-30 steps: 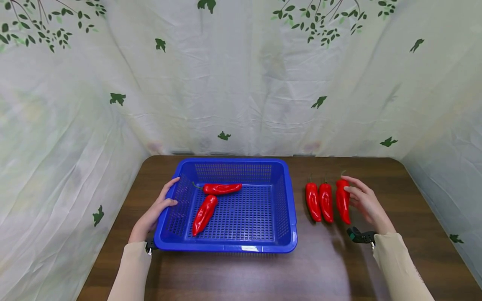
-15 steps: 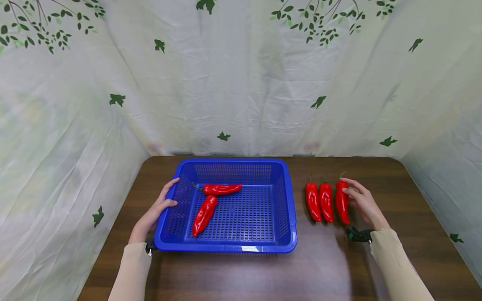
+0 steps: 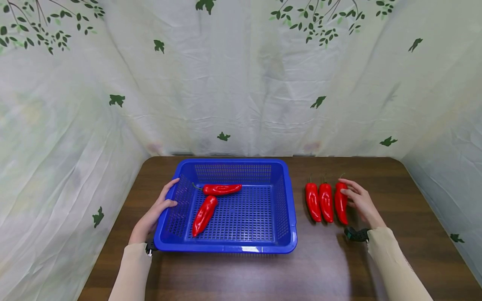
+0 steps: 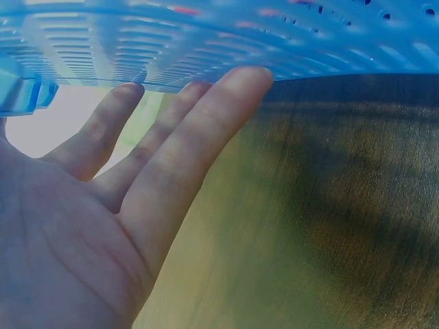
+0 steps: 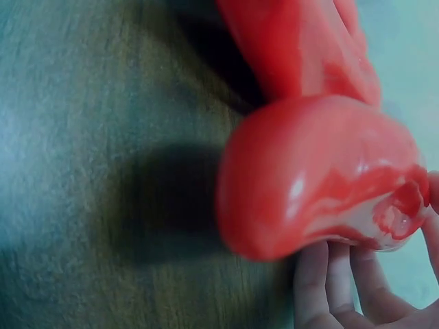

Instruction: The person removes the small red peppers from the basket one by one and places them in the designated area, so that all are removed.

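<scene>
My left hand [image 3: 156, 211] grips the left side of a blue plastic basket [image 3: 226, 247], thumb over its rim. In the left wrist view, straight fingers [image 4: 185, 157] reach up against the slotted outer wall. On the basket floor lie two red chili peppers, one sideways [image 3: 222, 189] and one slanted [image 3: 204, 217]. To the right, my right hand [image 3: 363, 205] pinches a third red pepper [image 3: 341, 209] near its stem end, between thumb and fingers. Two similar peppers, the outer [image 3: 312, 202] and the nearer [image 3: 326, 202], lie side by side left of it. In the right wrist view, fingers sit under the held pepper [image 5: 322, 178].
The brown wooden table [image 3: 256, 278] holds everything. A pale curtain [image 3: 241, 83] printed with leaves surrounds its back and sides. Dark wrist cameras sit at both wrists, the right one [image 3: 355, 235] just below the held pepper.
The right hand has shifted slightly left with its pepper, closing the gap to the two peppers beside it. The left hand, basket and peppers inside have stayed put.
</scene>
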{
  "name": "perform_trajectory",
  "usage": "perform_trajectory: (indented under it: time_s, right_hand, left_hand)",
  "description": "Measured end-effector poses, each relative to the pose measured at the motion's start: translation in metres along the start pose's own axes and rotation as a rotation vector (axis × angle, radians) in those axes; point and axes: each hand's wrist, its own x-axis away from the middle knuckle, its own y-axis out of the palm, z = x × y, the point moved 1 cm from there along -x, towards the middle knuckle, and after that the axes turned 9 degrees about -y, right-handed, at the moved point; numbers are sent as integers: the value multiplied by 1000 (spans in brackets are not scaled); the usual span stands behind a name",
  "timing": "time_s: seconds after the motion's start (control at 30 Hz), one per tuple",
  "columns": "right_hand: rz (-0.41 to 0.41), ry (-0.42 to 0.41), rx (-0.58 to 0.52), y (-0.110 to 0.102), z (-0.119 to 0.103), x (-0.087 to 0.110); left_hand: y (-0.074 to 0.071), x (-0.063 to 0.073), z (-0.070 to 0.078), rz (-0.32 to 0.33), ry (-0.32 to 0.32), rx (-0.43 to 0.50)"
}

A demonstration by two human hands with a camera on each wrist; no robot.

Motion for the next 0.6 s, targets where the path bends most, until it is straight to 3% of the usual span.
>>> perform_trajectory:
  time_s: [0.6]
  right_hand:
    - [-25,28,148,7,-7,-7]
  left_hand:
    - [-2,-1,-3,13,-7,-8]
